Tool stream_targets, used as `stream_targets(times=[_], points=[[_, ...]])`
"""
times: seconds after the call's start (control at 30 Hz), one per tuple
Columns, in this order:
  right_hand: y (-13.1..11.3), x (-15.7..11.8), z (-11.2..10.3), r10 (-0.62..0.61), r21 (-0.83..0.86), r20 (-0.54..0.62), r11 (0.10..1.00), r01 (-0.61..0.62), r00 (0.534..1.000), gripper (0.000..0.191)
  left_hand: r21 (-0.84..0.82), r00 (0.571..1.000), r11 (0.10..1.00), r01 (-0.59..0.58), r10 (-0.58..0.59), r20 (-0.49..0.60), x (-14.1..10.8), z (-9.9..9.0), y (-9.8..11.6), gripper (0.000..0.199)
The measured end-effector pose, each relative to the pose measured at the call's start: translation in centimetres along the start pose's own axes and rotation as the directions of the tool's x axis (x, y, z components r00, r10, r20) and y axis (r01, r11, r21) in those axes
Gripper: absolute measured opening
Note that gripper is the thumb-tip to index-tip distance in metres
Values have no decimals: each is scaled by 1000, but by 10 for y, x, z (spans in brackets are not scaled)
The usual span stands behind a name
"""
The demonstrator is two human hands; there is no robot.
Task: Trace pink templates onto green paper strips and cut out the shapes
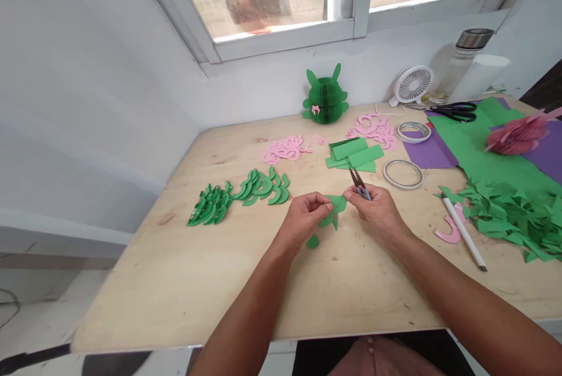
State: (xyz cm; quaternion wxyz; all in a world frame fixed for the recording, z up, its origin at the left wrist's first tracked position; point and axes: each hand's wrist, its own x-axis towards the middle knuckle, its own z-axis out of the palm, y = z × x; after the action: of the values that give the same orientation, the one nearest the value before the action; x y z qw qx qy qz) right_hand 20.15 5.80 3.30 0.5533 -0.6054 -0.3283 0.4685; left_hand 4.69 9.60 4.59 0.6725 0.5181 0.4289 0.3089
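Observation:
My left hand (307, 216) is closed, pinching a piece of green paper (338, 205) at its left side. Small scissors (359, 181) with dark blades and grey-blue handles are held in my right hand (375, 209), their tips pointing up and away. The right thumb and fingertip also touch the paper's right corner. More green paper lies just beneath it, and a small rounded green piece (312, 242) rests on the table below my left hand. To the left are stacks of curved green paper cutouts (263, 184) and a glossier green pile (211, 203).
Pink cutouts (285, 149), green strips (355, 153) and tape rolls (403, 174) lie beyond my hands. A green honeycomb paper figure (325, 101) and a fan (413, 84) stand by the wall. At right are a white pen (464, 234), green scraps (513, 215) and black-handled scissors (456, 111).

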Motion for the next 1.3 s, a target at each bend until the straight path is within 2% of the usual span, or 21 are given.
stream_targets(times=[0.1,0.2,0.33,0.4,0.6,0.77,0.87,0.97,1.13,1.3], points=[[-4,0,1,1,84,-105,996,8,994,33,-45,999,999,22,-24,-47,2,-2,0,33],[-8,0,2,31,207,-152,978,1,988,37,-146,996,986,80,-83,-14,3,-2,-2,48],[-11,-2,3,50,305,-145,952,-4,988,40,-266,991,955,129,-114,72,3,0,-6,36],[-11,-3,3,46,307,-127,952,-4,991,40,-273,991,953,127,-112,72,3,0,-7,30],[-6,-4,3,76,289,-65,956,-54,995,40,-340,995,940,40,-70,-76,6,-4,-3,27],[0,-9,8,98,211,27,972,-101,995,37,-475,974,877,-77,-36,-225,8,-4,-2,35],[2,-12,12,115,184,56,975,-124,992,38,-498,962,859,-117,-26,-271,9,-3,-3,35],[5,-12,13,127,212,43,968,-133,991,38,-473,969,876,-98,-25,-247,8,-1,-3,33],[7,-10,13,123,261,19,957,-123,992,38,-356,992,934,0,-45,-120,4,5,-4,32],[10,-11,13,120,198,68,971,-131,990,33,-340,992,940,-14,-30,-123,3,5,-5,28]])
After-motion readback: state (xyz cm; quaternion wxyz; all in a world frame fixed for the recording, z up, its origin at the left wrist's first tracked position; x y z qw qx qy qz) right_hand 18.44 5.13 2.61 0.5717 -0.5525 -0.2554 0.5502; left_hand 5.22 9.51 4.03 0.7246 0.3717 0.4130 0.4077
